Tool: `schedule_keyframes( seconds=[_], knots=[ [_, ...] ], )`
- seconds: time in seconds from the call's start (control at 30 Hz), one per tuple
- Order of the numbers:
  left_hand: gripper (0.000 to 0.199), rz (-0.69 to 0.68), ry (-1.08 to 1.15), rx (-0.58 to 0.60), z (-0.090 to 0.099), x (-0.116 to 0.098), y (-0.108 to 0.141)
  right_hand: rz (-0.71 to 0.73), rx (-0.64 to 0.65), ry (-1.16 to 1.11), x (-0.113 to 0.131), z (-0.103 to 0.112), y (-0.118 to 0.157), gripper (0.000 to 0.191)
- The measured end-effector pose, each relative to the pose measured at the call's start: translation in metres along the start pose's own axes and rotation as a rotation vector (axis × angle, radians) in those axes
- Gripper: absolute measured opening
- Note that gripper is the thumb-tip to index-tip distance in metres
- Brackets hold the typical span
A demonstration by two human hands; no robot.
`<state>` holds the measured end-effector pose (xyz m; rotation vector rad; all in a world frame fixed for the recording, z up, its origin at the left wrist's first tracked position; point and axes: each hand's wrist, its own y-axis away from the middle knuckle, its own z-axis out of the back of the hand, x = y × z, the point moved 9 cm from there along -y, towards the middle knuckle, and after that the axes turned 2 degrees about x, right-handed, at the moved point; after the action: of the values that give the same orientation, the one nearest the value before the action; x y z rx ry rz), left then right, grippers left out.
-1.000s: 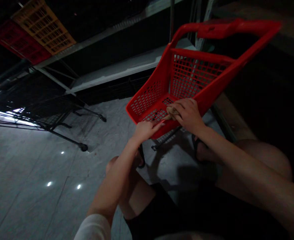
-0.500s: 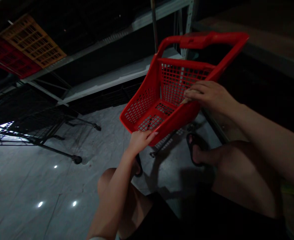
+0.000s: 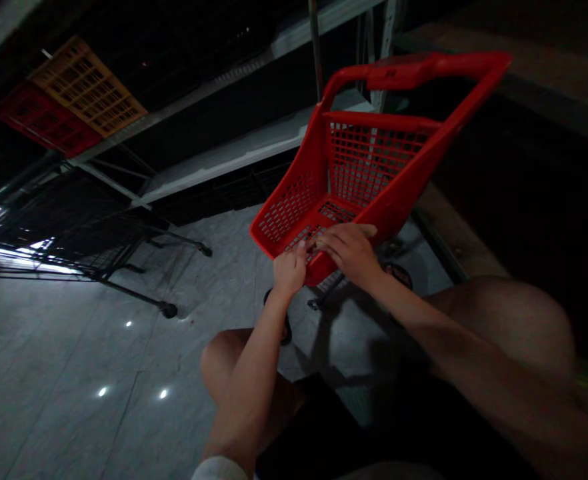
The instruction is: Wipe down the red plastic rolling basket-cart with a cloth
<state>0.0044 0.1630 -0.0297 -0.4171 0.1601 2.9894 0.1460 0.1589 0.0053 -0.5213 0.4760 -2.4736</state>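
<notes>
Red plastic mesh is filling the middle of the view, and it belongs to a small shopping cart (image 3: 399,213) that is standing just past the person's knees. The left hand (image 3: 289,272) is touching the near end of the cart, with its fingers bending up onto the cart's bottom. The right hand (image 3: 349,252) is lying just beside it, with its fingers curling over the same end. Both hands are working close together on one small spot. I cannot tell if either hand is gripping tight. A white sleeve (image 3: 219,469) is showing at the bottom, by the left arm (image 3: 247,393). A bare knee (image 3: 224,360) and a black sandal (image 3: 279,327) are sitting near that arm. Past the hands, the red handle (image 3: 414,70) of the cart is reaching away. Beyond that, a gray tile floor (image 3: 74,347) is shining with small spots of light, and a black wire cart (image 3: 74,247) is standing on it. Farther off, a metal shelf (image 3: 224,155) is holding a yellow crate (image 3: 89,87) and a red crate (image 3: 47,123).
</notes>
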Motion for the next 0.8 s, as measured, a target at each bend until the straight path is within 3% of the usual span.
schedule_keyframes(
  seconds=[0.07,0.13,0.2,0.27,0.37,0.5,0.67,0.8],
  knots=[
    [0.082,-0.014,0.143,-0.046,0.004,0.002,-0.001,0.025,-0.078,0.037,0.043,-0.011,0.006,0.054],
    [0.083,-0.065,0.356,-0.090,0.011,0.003,-0.001,0.034,-0.150,0.073,0.065,-0.015,0.011,0.059],
    [0.084,-0.084,0.530,-0.116,0.018,0.006,0.000,0.091,-0.125,0.088,0.071,-0.019,0.013,0.060],
    [0.082,-0.076,0.550,-0.098,0.021,0.006,0.002,0.186,-0.019,0.069,0.065,-0.024,0.017,0.060],
    [0.074,-0.047,0.349,-0.022,0.020,0.001,0.007,0.254,0.100,-0.006,0.032,-0.022,0.023,0.059],
    [0.060,-0.049,0.097,0.045,0.015,-0.008,0.011,0.207,0.084,-0.066,-0.044,0.001,0.019,0.049],
    [0.052,-0.118,-0.144,0.149,0.000,-0.020,0.009,0.056,-0.165,-0.040,-0.136,0.055,0.009,0.042],
    [0.053,-0.121,-0.252,0.183,-0.005,-0.024,0.011,-0.218,-0.382,0.003,-0.172,0.075,0.011,0.042]
  ],
)
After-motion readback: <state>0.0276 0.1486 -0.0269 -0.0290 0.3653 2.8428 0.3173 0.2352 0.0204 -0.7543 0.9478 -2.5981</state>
